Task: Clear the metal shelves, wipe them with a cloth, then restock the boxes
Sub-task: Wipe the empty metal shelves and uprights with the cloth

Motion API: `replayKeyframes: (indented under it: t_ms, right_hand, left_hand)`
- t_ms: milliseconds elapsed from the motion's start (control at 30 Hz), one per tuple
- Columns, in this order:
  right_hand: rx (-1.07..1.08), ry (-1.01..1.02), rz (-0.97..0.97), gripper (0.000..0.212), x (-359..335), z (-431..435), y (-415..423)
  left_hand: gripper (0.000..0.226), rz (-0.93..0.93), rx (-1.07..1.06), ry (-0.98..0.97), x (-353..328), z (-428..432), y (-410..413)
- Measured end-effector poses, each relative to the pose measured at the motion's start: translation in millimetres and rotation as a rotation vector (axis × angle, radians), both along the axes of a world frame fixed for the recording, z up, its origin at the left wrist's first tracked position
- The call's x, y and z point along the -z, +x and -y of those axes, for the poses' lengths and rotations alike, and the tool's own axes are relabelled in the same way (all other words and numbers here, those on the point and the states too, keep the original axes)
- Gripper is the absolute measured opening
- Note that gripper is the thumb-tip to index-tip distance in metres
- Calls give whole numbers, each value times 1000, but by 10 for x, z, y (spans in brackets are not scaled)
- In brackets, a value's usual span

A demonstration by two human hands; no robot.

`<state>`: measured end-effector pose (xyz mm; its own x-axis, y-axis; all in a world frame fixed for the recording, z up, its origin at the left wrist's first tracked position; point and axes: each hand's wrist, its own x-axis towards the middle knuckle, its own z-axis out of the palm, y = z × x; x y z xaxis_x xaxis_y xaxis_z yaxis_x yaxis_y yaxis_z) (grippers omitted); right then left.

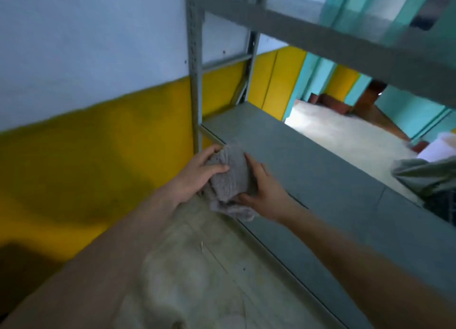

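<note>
- Head view, looking down along the rack. Frame is motion-blurred, so fine detail is soft.
- Left hand (197, 173): fingers curled over the top and left side of the cloth (229, 178), gripping it.
- Right hand (264, 193): fingers lie along the cloth's right side and the thumb is tucked under its lower edge, so it is clamped on too.
- The cloth is grey terry, bunched into a wad between the two palms. A loose tail hangs below the grip, just under the right thumb.
- The grip sits at the front edge of the lower shelf (320, 193), at its left end. Can't tell whether the wad touches the metal or sits just above it.
- The lower shelf's grey metal surface runs from the grip away to the right and down toward the camera.
- Upright post (193, 82): perforated grey steel, directly above the left hand's fingers and just beside them.
- Upper shelf (320, 30): grey beam well above the grip, crossing to the right.
- Wall (98, 156): left of the grip, yellow lower band with pale blue above.
- Floor (197, 267): pale and scuffed, below the grip between the two forearms.
- Curtain (370, 7): teal and sheer, far up and right of the grip, behind the upper shelf.
- Grey fabric (424, 175): at the right edge, well apart from the grip. Can't tell what it is.
</note>
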<state>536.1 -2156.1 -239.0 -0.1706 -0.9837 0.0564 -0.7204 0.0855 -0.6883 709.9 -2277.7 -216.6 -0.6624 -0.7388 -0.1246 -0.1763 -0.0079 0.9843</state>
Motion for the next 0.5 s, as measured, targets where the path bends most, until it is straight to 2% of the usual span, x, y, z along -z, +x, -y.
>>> replayKeyframes:
  t_ms: [100,167,200,300,333,400,500]
  right_hand:
    - [-84,-47,245,116,-937,544,283]
    - [-87,-70,413,116,-1476,728,435]
    - [-68,-95,452,106,-1691,772,469]
    - [-63,-203,475,54,-2423,899,597]
    - [-72,-207,482,43,-2582,905,649]
    - [-88,-215,485,33,-2924,980,678]
    - [-67,-240,509,32,-3412,1125,709]
  left_hand:
    - [20,-79,19,-145,-943,432,393]
    - [26,-106,53,-226,-1527,618,648]
    - [30,-97,75,-270,-1779,685,766]
    - [34,-94,150,-418,-2604,902,1032]
    - [31,-94,168,-464,-2780,950,1090]
    - [29,-120,166,-571,-3160,1027,1141]
    - [34,-201,62,-711,-3569,1135,1155]
